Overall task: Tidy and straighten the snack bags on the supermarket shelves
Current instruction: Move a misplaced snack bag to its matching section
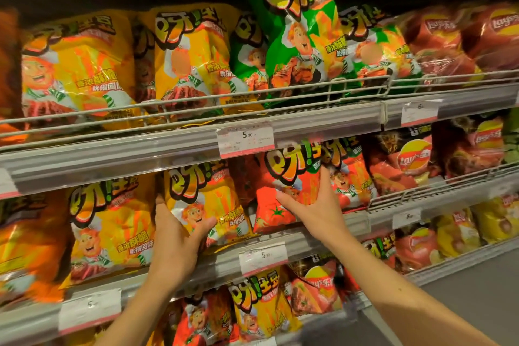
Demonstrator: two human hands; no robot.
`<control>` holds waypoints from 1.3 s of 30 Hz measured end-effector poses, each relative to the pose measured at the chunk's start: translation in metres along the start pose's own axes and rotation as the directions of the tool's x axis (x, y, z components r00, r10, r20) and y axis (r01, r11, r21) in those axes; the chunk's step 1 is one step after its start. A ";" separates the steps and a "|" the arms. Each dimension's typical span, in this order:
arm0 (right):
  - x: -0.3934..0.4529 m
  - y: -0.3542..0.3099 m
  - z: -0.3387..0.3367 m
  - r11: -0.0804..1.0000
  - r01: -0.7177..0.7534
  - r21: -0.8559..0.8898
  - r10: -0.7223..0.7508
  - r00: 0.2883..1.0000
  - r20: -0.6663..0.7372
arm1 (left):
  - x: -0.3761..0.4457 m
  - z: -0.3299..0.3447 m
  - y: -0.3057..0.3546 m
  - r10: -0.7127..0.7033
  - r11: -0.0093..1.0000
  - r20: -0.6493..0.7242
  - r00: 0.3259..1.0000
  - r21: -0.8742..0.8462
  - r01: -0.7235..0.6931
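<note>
Hands on two bags, middle shelf

Yellow snack bag (205,205) upright at the front edge of the middle shelf (303,241), gripped by left hand (175,236): fingers behind its left edge, thumb across its lower front. Red tomato bag (283,191) just beside it to the right, held by right hand (311,202), thumb on the front, fingers curled round its right edge. Price tag (262,257) on the shelf's front rail below both. Tall green bag (300,34) on the upper shelf behind the wire rail (196,105).
</note>
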State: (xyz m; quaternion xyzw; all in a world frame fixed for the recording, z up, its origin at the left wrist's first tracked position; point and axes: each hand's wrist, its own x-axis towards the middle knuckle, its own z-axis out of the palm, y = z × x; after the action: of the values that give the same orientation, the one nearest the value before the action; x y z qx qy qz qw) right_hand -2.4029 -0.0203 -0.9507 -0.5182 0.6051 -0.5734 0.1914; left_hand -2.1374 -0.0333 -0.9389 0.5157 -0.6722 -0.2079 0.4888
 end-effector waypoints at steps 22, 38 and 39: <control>-0.003 -0.003 0.003 0.981 -0.126 -0.146 0.139 0.987 0.083 | -0.012 -0.005 -0.001 0.226 0.943 -0.017 0.974 0.255 -0.214; -0.007 -0.010 0.004 0.967 -0.169 -0.192 0.190 0.977 0.094 | -0.018 -0.002 -0.010 0.268 0.946 -0.041 0.963 0.200 -0.255; -0.009 -0.010 0.005 0.964 -0.158 -0.214 0.178 0.981 0.075 | -0.020 -0.002 -0.011 0.264 0.947 -0.033 0.964 0.198 -0.252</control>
State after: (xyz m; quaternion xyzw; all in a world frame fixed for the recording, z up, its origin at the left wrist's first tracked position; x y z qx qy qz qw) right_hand -2.3917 -0.0131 -0.9465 -0.5085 0.6937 -0.4638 0.2124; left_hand -2.1303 -0.0193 -0.9558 0.4739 -0.7361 -0.0613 0.4793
